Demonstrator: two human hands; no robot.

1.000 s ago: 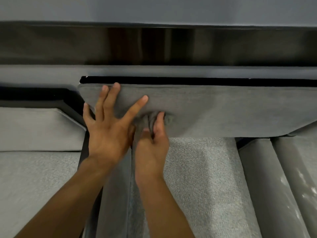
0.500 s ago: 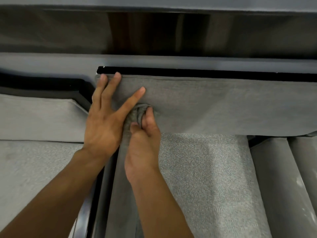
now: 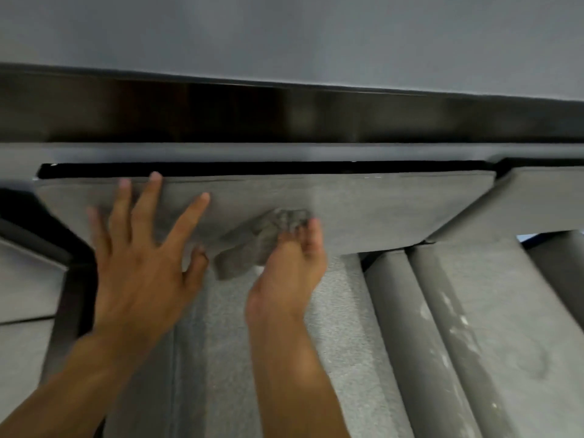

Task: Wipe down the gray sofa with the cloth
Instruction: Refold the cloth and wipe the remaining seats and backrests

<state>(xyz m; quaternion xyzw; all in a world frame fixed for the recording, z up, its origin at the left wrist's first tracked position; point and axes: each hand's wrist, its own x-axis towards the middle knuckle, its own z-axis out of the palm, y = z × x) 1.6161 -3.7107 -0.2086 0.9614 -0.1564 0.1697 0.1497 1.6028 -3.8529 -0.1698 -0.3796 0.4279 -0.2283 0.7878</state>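
Observation:
The gray sofa's back cushion (image 3: 379, 210) runs across the middle of the head view, tipped forward above the lighter seat (image 3: 341, 358). My left hand (image 3: 139, 257) lies flat on the cushion's left part, fingers spread, with nothing in it. My right hand (image 3: 290, 270) presses a crumpled gray cloth (image 3: 252, 245) against the lower face of the cushion. The cloth bunches out to the left of and above my right fingers. The picture is blurred by motion.
A dark gap (image 3: 252, 169) opens behind the cushion, with the sofa frame and a dark glossy strip (image 3: 284, 115) under a gray wall above. A second back cushion (image 3: 537, 203) stands at right. Rounded gray cushions (image 3: 442, 343) with pale streaks lie at lower right. Another sofa section (image 3: 22, 279) sits at left.
My right hand has slid the cloth to the right along the back cushion, away from my left hand. The left hand stays spread on the cushion. The view has shifted rightwards.

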